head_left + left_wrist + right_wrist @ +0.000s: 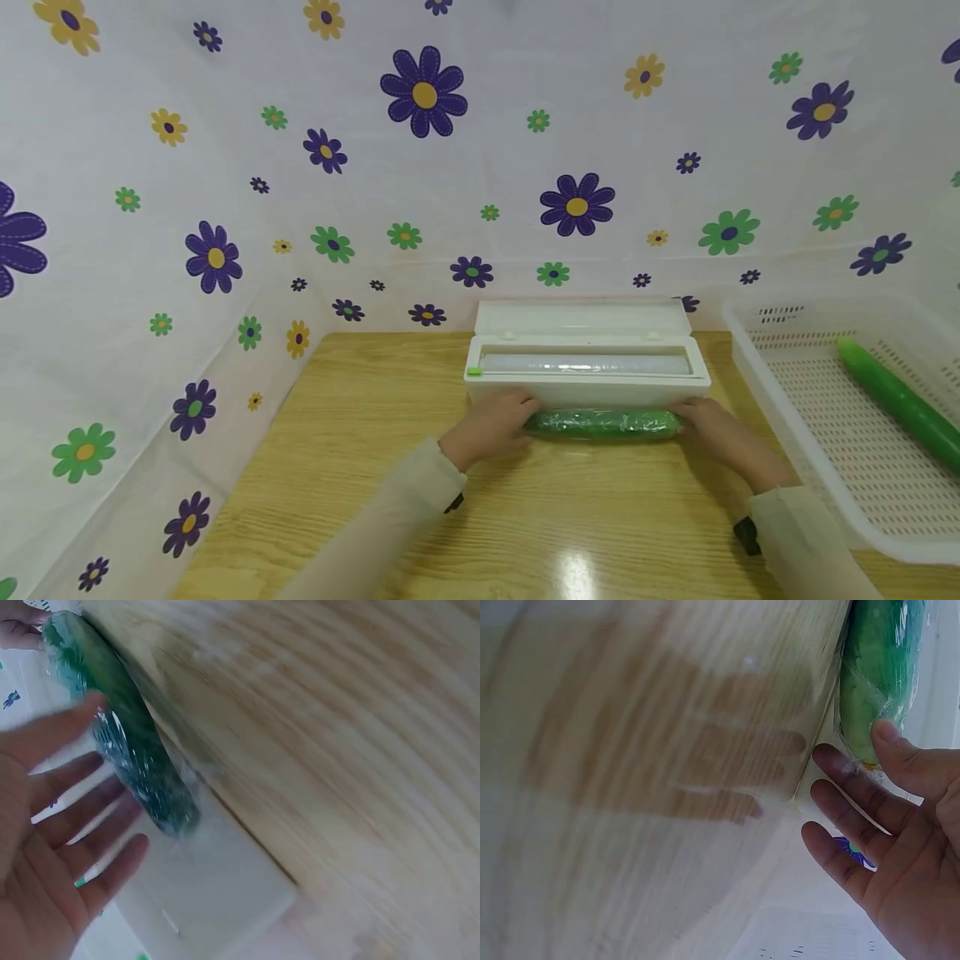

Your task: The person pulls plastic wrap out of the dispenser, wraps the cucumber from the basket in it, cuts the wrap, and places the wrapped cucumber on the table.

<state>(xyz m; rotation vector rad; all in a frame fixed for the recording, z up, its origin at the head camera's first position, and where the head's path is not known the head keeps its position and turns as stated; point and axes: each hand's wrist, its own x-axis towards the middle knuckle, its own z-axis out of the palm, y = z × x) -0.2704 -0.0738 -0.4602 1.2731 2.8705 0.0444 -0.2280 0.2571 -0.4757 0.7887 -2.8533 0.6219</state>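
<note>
A green cucumber (603, 424) wrapped in clear shiny film lies lengthwise in front of a white cling film box (587, 392). My left hand (493, 427) is at its left end. Its thumb (84, 712) overlaps the wrapped side in the left wrist view, with the other fingers spread and fairly straight. At the opposite end is my right hand (716, 433). In the right wrist view its thumb (891, 739) meets the film at the tip, while its loosely extended fingers fan out just past that end. The box's lid stands raised, showing a film roll (585, 363) inside.
A white perforated basket (806, 450) stands to the right, holding an unwrapped cucumber (896, 400). Behind the wooden table (360, 392) hangs a white sheet (495, 158) with printed flowers, which also runs along the left side. A small green slider (474, 372) sits at the box's left edge.
</note>
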